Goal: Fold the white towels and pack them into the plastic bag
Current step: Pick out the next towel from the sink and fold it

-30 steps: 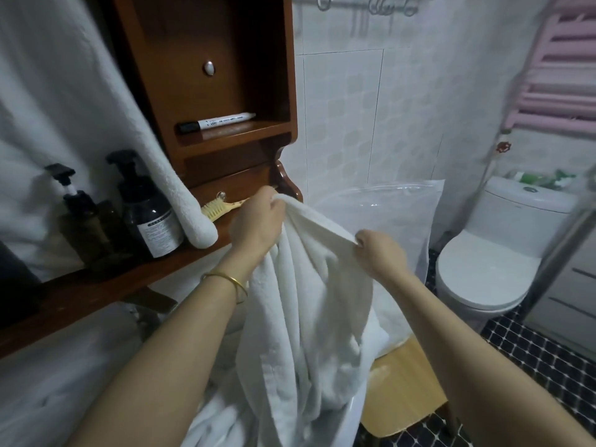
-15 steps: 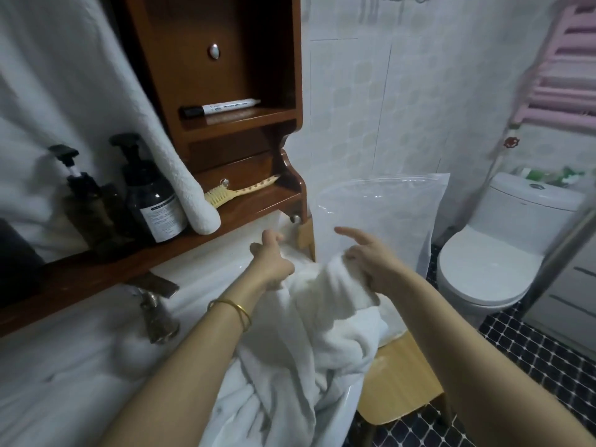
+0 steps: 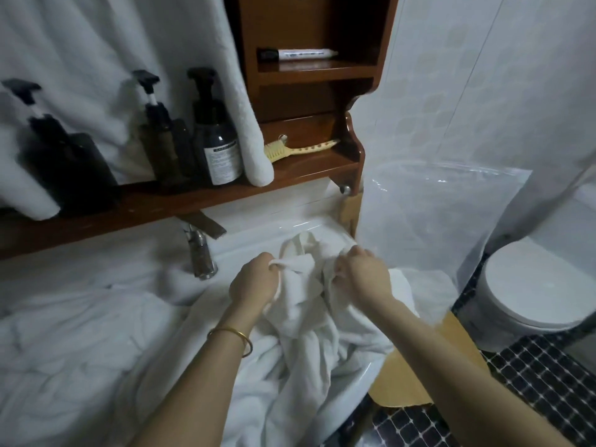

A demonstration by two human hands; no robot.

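A crumpled white towel [image 3: 309,337] lies over the right end of the sink counter, bunched in the middle of the view. My left hand [image 3: 256,283] grips a fold of it at its top left. My right hand [image 3: 362,274] pinches another fold at its top right, close beside the left. A large clear plastic bag [image 3: 432,217] stands upright just right of the towel, on a wooden stool [image 3: 416,375]. More white towels [image 3: 64,350] lie spread over the counter at the left.
A chrome tap [image 3: 200,253] rises left of my hands. Above it a wooden shelf [image 3: 161,201] holds dark pump bottles [image 3: 216,137], a yellow comb [image 3: 300,150] and a hanging towel [image 3: 242,117]. A white toilet [image 3: 532,285] stands at the right on dark mosaic floor.
Both hands have dropped from shelf height to the counter, bringing the towel down with them. The towel has gone from hanging stretched between them to a bunched heap.
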